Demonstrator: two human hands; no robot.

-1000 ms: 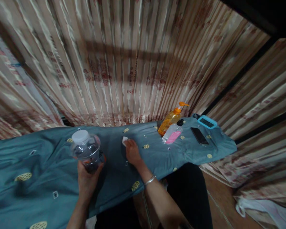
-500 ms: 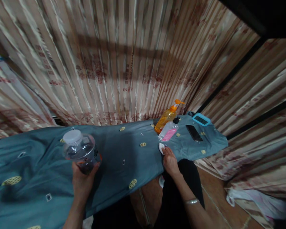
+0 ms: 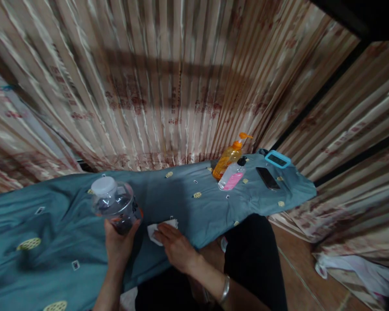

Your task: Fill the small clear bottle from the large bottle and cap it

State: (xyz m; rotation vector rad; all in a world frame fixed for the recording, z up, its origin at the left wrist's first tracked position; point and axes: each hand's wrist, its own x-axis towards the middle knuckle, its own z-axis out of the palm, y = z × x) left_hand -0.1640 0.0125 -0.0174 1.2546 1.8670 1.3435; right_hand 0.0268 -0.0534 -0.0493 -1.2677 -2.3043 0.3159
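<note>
Jar (image 3: 115,203), white lid, dark stuff inside, gripped by left hand (image 3: 118,242); right hand (image 3: 175,248) flat, pressing white cloth (image 3: 158,229).

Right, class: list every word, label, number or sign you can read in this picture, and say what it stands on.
None can be read.
Pink label on the clear pump bottle: too blurred.
Orange pump bottle: no text legible.
Red marks printed on the curtain: too blurred.
Screen of the blue-framed device: too small.
Clear bottle in the left hand: no readable label.
</note>
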